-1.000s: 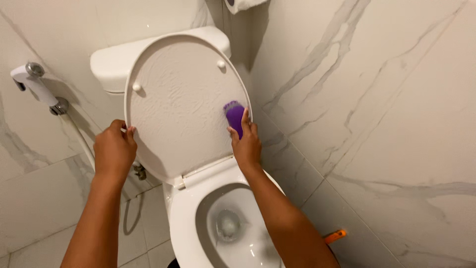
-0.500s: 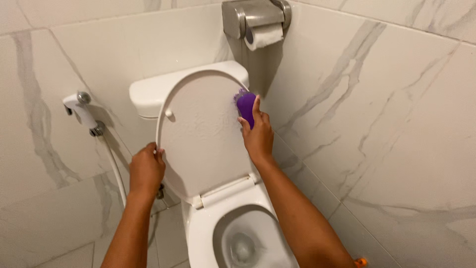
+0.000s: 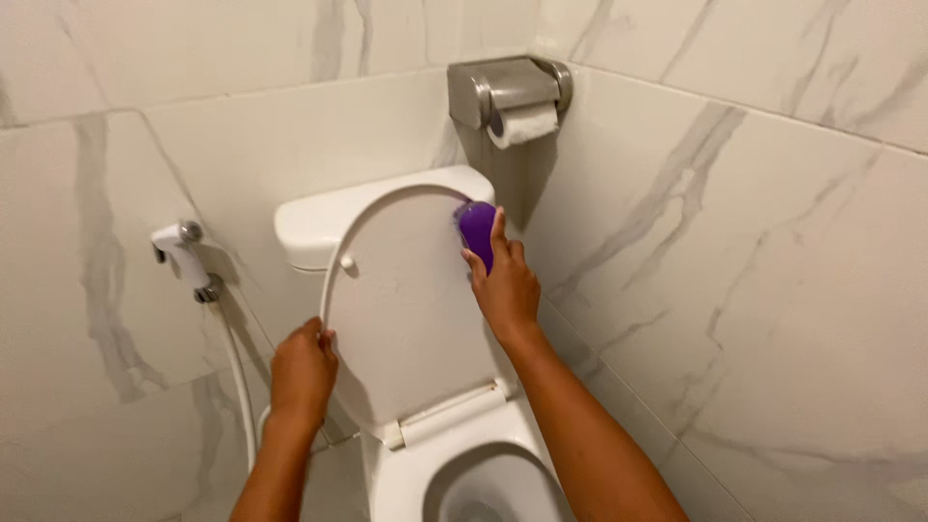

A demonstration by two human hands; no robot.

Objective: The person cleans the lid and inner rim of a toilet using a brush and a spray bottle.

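From the head camera, your right hand (image 3: 505,285) was closed around a purple scrubber (image 3: 477,232), pressing it against the upper right edge of the raised lid (image 3: 406,300). Your left hand (image 3: 302,372) gripped the lid's lower left rim, fingers curled over the edge, steadying it upright against the tank (image 3: 319,227). The scrubber sat just above your right hand's fingertips, touching the lid near its top. Below both hands the bowl (image 3: 483,483) stood open. I'd judge the lid scrubbing as under way: the scrubber was at the top right, and no foam or wet streaks showed to tell which parts were done. Left of your left hand hung a sprayer (image 3: 184,253); above your right hand, a paper holder (image 3: 507,92).
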